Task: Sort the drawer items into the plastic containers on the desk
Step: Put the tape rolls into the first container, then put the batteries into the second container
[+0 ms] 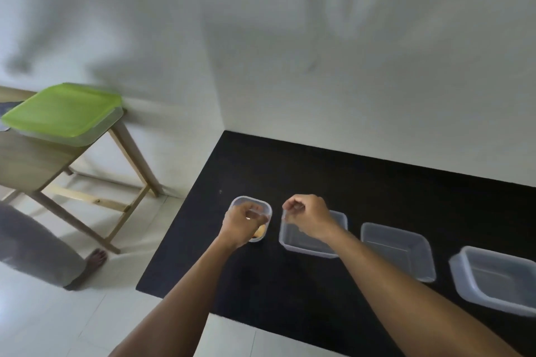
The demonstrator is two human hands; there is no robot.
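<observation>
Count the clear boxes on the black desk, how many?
4, in a row: the small box under the left hand, the second box under the right hand, the third box and fourth box further right.

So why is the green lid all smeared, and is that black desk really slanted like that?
Head view: motion blur smears the green plastic lid and the shadows on the white wall; the wide-angle lens slants and bends the black desk edges; the left hand and right hand look fairly sharp, while the rightmost clear plastic container softens near the frame edge.
</observation>
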